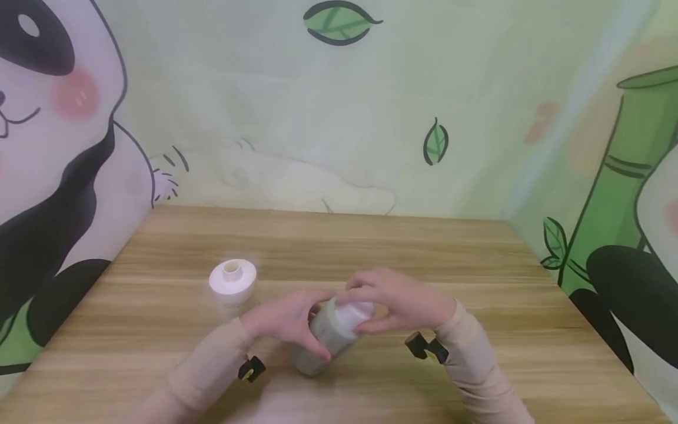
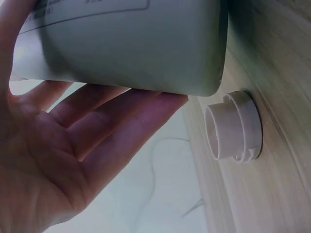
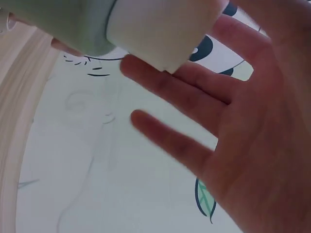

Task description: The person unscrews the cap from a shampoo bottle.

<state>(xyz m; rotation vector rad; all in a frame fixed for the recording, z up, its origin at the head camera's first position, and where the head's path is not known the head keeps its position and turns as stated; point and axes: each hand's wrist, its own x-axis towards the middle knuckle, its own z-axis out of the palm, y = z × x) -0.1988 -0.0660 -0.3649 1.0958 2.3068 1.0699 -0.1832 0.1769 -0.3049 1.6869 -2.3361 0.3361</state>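
Observation:
A grey-green bottle [image 1: 329, 333] with a white cap [image 1: 354, 314] leans over the table, its top tilted to the right. My left hand [image 1: 288, 318] holds the bottle's body, thumb on the near side and fingers round the far side. In the left wrist view the bottle [image 2: 131, 48] shows printed lettering. My right hand [image 1: 399, 299] grips the white cap between thumb and fingers. From the right wrist, that cap [image 3: 155, 31] appears joined to the bottle, and part of its top is hidden. A separate round white piece [image 1: 233, 280] with a short hollow neck stands left of my hands.
The wooden table [image 1: 318, 247] reaches back to a wall [image 1: 254, 106] painted with pandas, leaves and bamboo. A small black device [image 1: 251, 369] sits at the left wrist and another black device [image 1: 426, 347] at the right wrist.

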